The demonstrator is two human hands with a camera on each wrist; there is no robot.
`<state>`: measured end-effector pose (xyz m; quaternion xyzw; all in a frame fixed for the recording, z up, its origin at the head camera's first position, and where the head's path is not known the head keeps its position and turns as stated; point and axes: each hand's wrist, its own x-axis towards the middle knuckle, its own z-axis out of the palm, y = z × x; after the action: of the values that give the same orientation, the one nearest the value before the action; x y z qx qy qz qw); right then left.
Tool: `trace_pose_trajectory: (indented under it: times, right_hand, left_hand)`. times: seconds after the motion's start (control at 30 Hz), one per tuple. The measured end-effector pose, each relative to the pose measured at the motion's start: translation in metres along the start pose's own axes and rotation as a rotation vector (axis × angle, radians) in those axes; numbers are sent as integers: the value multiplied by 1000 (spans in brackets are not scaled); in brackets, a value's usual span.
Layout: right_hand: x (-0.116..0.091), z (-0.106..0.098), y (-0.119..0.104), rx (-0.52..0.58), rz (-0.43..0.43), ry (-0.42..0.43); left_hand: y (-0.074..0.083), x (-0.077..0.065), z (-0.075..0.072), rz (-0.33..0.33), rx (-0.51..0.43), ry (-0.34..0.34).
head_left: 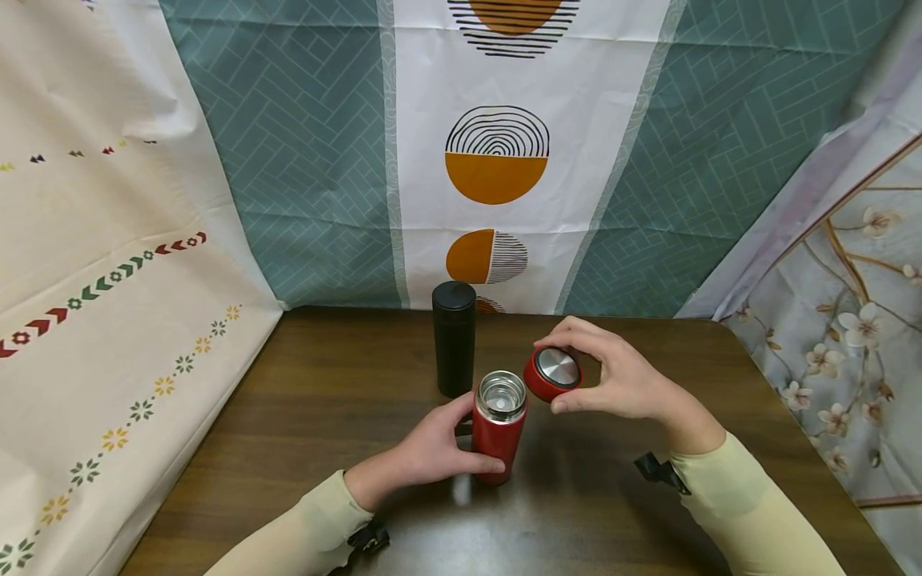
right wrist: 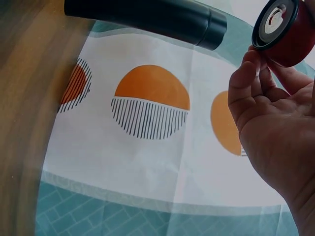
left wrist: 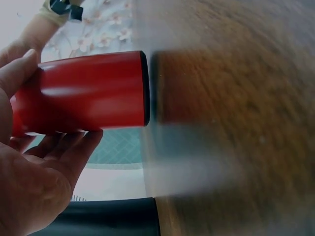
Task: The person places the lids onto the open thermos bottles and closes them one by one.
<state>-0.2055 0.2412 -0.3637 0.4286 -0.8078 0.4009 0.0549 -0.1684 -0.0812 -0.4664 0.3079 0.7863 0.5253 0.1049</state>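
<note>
A red thermos (head_left: 497, 440) stands on the wooden table with its steel mouth uncovered. My left hand (head_left: 439, 448) grips its body from the left, thumb on the near side; the left wrist view shows the fingers round the red wall (left wrist: 93, 91). To the right of the mouth, my right hand (head_left: 612, 372) holds the thermos lid (head_left: 551, 374), red with a brushed-metal top, tilted and apart from the thermos. The lid's underside (right wrist: 275, 19) shows in the right wrist view. Just behind the thermos a black flask (head_left: 455, 344) stands upright, closed at the top.
The brown wooden table (head_left: 324, 400) reaches back to a teal and white patterned curtain (head_left: 497, 80). Cream embroidered cloth (head_left: 108, 240) hangs on the left side, and flowered cloth (head_left: 850, 360) on the right. Dark straps sit on both wrists.
</note>
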Motion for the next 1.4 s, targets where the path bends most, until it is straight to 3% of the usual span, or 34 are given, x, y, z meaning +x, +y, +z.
trace_pose_trajectory:
  times: [0.5,1.4]
  right_hand:
    - [11,1,-11,28,-16,-27]
    - [38,17,-21,52,-100,-114]
  left_hand:
    - [-8,2,0,0,-2,2]
    - [-8,5,0,7,-17,-16]
